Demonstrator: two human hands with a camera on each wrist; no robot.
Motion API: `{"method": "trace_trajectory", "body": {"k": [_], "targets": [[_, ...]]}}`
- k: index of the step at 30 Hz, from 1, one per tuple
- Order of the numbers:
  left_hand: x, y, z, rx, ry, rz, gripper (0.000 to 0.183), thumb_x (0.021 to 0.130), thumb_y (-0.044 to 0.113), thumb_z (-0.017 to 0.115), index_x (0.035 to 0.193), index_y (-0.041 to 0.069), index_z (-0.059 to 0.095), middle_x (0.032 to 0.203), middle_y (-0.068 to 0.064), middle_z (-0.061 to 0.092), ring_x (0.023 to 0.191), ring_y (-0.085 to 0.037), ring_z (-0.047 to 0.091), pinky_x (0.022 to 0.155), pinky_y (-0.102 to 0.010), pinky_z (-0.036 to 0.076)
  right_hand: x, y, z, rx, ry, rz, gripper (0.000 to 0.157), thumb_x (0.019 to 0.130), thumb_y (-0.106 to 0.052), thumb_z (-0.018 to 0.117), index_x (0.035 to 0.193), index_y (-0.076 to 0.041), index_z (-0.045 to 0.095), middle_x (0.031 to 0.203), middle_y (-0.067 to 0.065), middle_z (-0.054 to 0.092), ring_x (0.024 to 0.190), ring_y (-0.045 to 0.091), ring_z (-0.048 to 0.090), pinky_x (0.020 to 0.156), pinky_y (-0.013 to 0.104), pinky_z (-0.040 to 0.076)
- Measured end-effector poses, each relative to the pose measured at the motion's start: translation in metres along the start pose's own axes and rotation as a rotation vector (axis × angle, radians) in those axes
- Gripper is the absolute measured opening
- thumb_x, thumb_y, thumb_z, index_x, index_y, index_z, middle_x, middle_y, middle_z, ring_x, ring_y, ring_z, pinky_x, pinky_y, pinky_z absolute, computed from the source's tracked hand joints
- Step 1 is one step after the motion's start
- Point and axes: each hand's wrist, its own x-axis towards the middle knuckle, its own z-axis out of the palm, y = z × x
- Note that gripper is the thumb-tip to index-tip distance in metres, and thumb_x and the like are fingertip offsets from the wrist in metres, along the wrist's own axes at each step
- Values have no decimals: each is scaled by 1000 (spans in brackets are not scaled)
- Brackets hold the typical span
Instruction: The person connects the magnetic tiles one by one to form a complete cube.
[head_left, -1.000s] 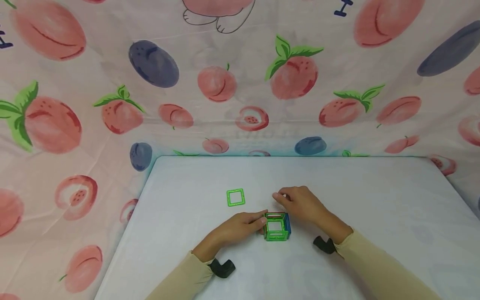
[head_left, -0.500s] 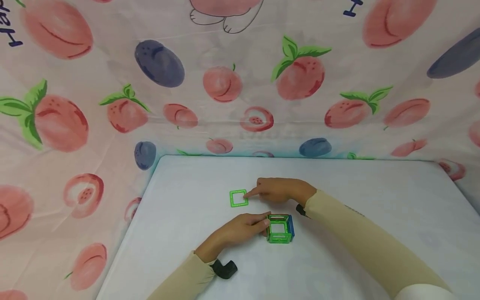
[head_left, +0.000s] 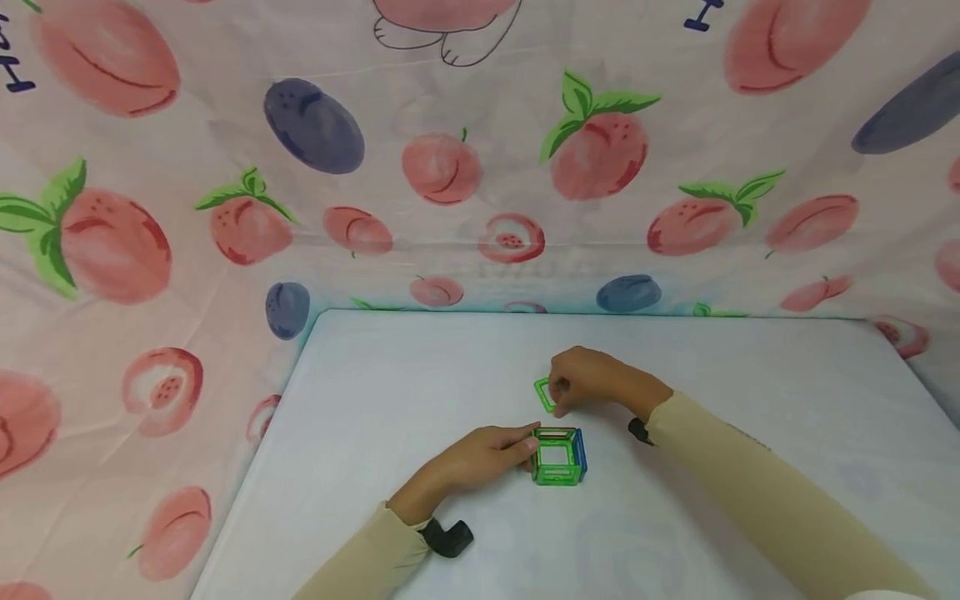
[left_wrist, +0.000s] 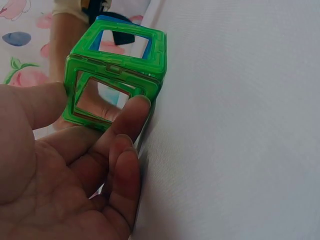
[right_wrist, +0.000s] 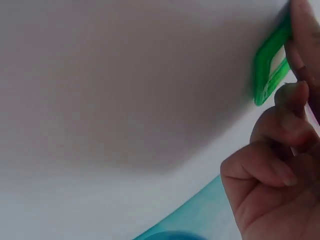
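Observation:
A small open-topped box of magnetic tiles (head_left: pixel 557 477), mostly green with a blue side on the right, stands on the white table. My left hand (head_left: pixel 483 458) holds it at its left side; in the left wrist view the thumb and fingertips touch the green frames (left_wrist: pixel 120 70). Just behind the box, my right hand (head_left: pixel 592 379) pinches a loose square green magnetic tile (head_left: pixel 542 392), which is tilted. In the right wrist view the tile (right_wrist: pixel 265 75) shows partly at the upper right, and the other fingers (right_wrist: pixel 260 165) are curled. The hand hides the rest of the tile.
The white tabletop (head_left: pixel 375 375) spreads around both hands. A fruit-printed cloth (head_left: pixel 450 100) hangs behind and on the left side. Black wrist mounts (head_left: pixel 447 539) sit below the sleeves.
My right hand reached left to the green tile lying on the table, took hold of it and drew it right, toward the box. My left hand stays at the box.

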Motion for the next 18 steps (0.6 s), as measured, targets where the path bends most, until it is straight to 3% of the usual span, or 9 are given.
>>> {"method": "trace_trajectory", "body": {"k": [4, 10, 14, 18], "targets": [[1, 0, 1, -5, 1, -8, 54, 108, 46, 46, 153, 16, 48, 89, 6, 69, 102, -8, 55, 93, -29, 39, -18, 13, 7, 29, 31, 57, 23, 79, -38, 88, 74, -23, 72, 79, -6, 58, 75, 11, 50, 68, 28, 43], [2, -2, 1, -6, 5, -28, 54, 108, 48, 46, 154, 20, 47, 89, 7, 69, 103, -9, 56, 94, -30, 40, -45, 21, 14, 81, 103, 56, 24, 83, -39, 85, 74, -23, 70, 73, -7, 56, 70, 10, 49, 64, 27, 42], [2, -1, 1, 1, 5, -35, 55, 108, 49, 45, 154, 21, 47, 90, 8, 69, 106, -9, 55, 97, -31, 39, -64, 13, 4, 144, 189, 18, 23, 85, -36, 84, 74, -24, 68, 71, -8, 53, 69, 9, 48, 61, 25, 39], [3, 0, 1, -1, 1, -36, 55, 108, 49, 45, 155, 21, 46, 91, 8, 70, 104, -9, 56, 97, -32, 40, -83, -10, -10, 197, 231, -58, 22, 84, -32, 85, 73, -24, 67, 69, -8, 49, 67, 8, 47, 58, 23, 36]]}}
